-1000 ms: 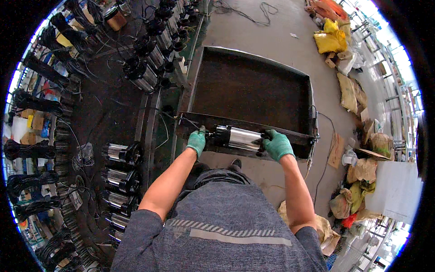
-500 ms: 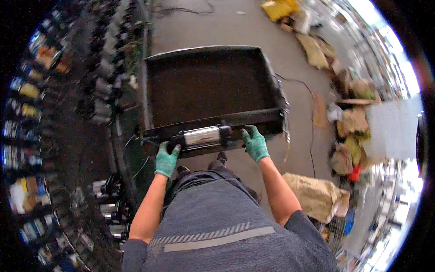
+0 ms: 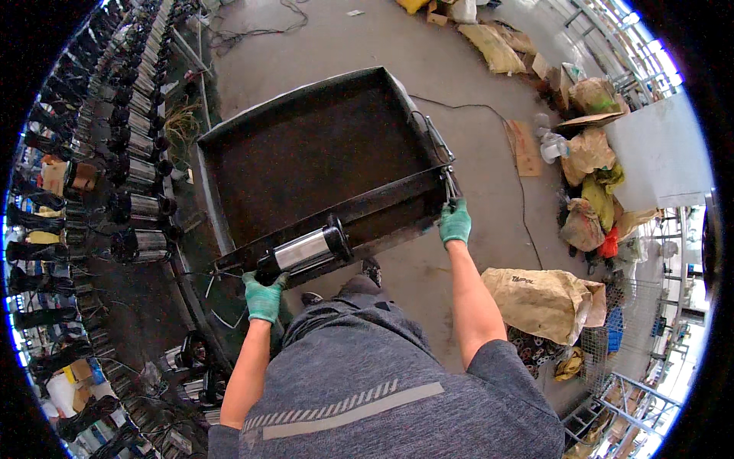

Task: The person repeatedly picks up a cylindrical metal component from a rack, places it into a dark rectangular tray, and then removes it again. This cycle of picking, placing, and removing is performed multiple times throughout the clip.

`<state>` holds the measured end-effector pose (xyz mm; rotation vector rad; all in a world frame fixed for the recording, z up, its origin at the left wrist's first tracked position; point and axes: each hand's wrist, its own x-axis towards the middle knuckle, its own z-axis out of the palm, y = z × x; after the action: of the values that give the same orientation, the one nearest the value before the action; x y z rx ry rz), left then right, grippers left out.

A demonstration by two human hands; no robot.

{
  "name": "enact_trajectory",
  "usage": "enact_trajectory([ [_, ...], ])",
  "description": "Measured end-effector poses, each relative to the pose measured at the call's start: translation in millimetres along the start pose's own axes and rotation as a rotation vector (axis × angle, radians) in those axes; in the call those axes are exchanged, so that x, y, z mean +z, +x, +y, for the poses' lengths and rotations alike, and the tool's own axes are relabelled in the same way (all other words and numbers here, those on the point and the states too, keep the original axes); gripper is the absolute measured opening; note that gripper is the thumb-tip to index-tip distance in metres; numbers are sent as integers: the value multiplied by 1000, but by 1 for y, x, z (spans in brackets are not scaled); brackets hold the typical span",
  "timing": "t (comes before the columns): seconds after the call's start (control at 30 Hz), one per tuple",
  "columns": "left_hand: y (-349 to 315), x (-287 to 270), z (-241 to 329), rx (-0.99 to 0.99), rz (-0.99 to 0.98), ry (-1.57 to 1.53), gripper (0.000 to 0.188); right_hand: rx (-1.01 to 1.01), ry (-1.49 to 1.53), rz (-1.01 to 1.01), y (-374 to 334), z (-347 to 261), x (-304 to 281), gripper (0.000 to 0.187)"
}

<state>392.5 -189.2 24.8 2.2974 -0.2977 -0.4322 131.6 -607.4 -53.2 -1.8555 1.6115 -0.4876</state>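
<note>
A silver cylindrical motor [image 3: 304, 252] with black ends lies on the near ledge of a dark metal tank [image 3: 205, 170]. At the motor's left end is my left hand [image 3: 264, 298] in a green glove, thumb and fingers curled about the black end. My right hand [image 3: 456, 222], gloved the same way, is off the motor at the tank's near right corner. Its fingers are closed on thin grey leads [image 3: 449, 186] that hang from the metal fittings there. The fingertips are partly hidden.
Rows of similar motors [image 3: 141, 206] line the left side. A black cable [image 3: 501, 122] crosses the floor right of the tank. Sacks [image 3: 582, 224] and cardboard [image 3: 524, 149] lie along the right. A large tan paper bag [image 3: 535, 302] stands by my right arm.
My right hand has left the motor's right end and moved right to the tank's corner. My left hand stays at the motor. The view has turned, so the tank appears tilted.
</note>
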Motion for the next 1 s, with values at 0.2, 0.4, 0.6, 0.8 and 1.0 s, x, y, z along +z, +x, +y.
enact_trajectory([
  [0.2,4,-7,-13,-44,-11,57,71,57,654,-451,-50,-63,-21,13],
  [0.4,10,-3,-25,-50,-59,27,70,-41,657,-844,-93,-79,14,16],
  [0.6,5,-3,-8,-17,-50,8,75,-124,525,-930,-98,-97,32,18],
  [0.8,6,-4,-12,1,-45,38,79,-250,358,-913,-86,-100,44,21],
  [1.0,8,-1,-16,1,-62,15,81,-261,218,-865,-78,-104,51,30],
])
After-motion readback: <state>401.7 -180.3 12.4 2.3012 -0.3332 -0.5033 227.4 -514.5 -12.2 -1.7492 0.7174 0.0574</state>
